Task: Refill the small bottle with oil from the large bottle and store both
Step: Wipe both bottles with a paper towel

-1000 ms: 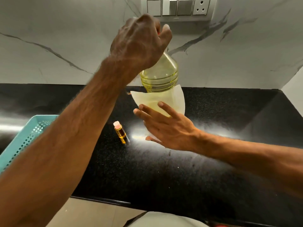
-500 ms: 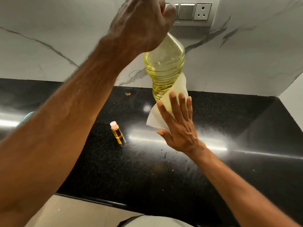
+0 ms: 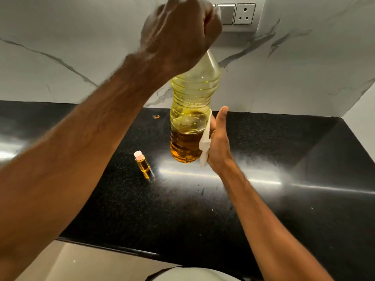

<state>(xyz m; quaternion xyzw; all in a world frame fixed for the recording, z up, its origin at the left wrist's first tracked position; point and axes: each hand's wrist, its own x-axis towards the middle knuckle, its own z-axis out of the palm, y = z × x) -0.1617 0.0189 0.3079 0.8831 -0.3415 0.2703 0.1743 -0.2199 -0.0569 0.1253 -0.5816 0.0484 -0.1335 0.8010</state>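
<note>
My left hand (image 3: 178, 35) grips the top of the large clear plastic bottle (image 3: 192, 110), which hangs upright above the black counter with amber oil in its lower part. Its cap is hidden inside my fist. My right hand (image 3: 218, 142) presses a white paper tissue (image 3: 205, 142) against the bottle's right side near the base, fingers straight and pointing up. The small bottle (image 3: 143, 163), full of amber oil and closed with a pale pink cap, stands on the counter left of and below the large bottle.
The black speckled counter (image 3: 263, 199) meets a white marble wall with a switch and socket panel (image 3: 239, 14) above. A small orange speck (image 3: 156, 117) lies by the wall. The counter's front edge runs along the bottom left.
The large bottle has been lifted higher and now hangs upright. My right hand turned with the tissue from under the bottle to its right side. The blue basket has left the view.
</note>
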